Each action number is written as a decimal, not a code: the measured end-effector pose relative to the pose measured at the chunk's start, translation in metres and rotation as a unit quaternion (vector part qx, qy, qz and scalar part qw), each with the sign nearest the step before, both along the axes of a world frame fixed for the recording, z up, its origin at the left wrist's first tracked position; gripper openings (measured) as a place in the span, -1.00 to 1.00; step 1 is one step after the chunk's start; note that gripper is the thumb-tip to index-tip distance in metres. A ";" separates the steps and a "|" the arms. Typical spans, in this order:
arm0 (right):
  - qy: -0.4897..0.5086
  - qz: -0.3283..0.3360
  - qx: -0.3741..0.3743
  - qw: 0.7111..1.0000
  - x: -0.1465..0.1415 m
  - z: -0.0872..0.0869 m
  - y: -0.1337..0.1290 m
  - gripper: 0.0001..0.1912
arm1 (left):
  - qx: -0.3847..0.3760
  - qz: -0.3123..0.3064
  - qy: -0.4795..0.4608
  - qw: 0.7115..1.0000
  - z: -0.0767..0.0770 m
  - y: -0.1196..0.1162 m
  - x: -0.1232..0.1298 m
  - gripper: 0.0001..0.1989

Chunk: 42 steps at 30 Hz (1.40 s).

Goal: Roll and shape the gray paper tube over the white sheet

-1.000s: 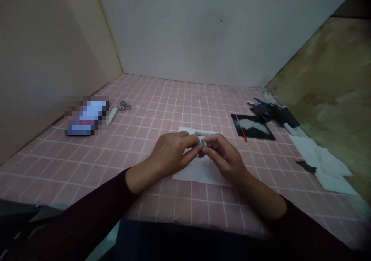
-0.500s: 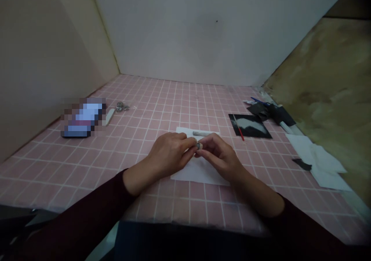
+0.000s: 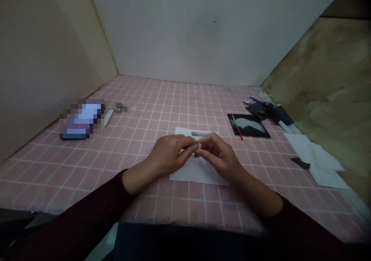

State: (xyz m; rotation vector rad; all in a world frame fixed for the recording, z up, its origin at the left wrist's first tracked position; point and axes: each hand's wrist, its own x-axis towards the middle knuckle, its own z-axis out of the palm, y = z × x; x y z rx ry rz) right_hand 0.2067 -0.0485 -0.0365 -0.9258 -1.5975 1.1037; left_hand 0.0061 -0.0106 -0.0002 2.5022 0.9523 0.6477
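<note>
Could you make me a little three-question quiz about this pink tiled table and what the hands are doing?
1. True or false: both hands pinch one small grey piece between their fingertips.
2. What lies under the hands? A) white paper sheet B) blue towel C) metal tray
3. Which thing lies across the black card?

Key
1. True: left hand and right hand meet on it.
2. A, the white paper sheet.
3. A thin red stick.

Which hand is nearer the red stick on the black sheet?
Right. The right hand sits just below and left of the red stick; the left hand is farther left.
</note>
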 end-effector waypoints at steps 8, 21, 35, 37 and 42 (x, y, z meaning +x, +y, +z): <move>-0.073 -0.009 0.017 0.997 0.001 0.000 -0.002 -0.86 | -0.056 0.004 -0.006 0.998 0.001 0.001 -0.001 -0.78; -0.103 -0.020 0.064 0.992 -0.004 0.003 -0.005 -0.87 | -0.103 0.011 -0.046 0.994 0.001 0.003 -0.001 -0.79; -0.074 -0.035 0.040 0.996 0.002 0.002 -0.003 -0.83 | 0.117 -0.025 0.013 0.993 -0.005 -0.001 0.000 -0.85; -0.087 -0.033 0.042 0.995 0.002 0.003 -0.003 -0.82 | 0.101 -0.033 0.007 0.994 -0.006 0.000 0.000 -0.87; -0.117 -0.028 0.050 0.991 0.004 0.004 0.001 -0.76 | 0.027 -0.065 -0.012 0.997 -0.005 0.005 -0.004 -0.87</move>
